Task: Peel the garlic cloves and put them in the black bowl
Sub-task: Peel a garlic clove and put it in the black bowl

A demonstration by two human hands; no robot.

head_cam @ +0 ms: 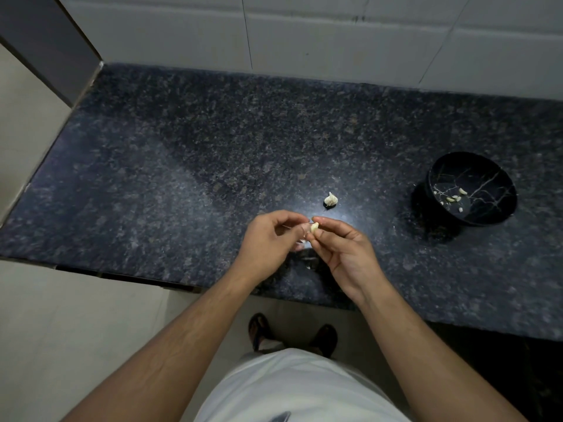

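My right hand (338,248) pinches a pale garlic clove (314,227) between thumb and fingertips, just above the counter's front part. My left hand (268,242) faces it with fingers curled; its fingertips pinch thin bits of skin at the clove. A part of a garlic bulb (330,200) lies on the counter just beyond my hands. The black bowl (490,214), marbled with thin pale veins, stands at the right and holds several peeled cloves (455,197).
The dark speckled granite counter (182,178) runs from a grey wall at the left to the frame's right edge, backed by white tiles (335,35). A small scrap of skin (308,267) lies under my hands. My feet show on the floor below the counter edge.
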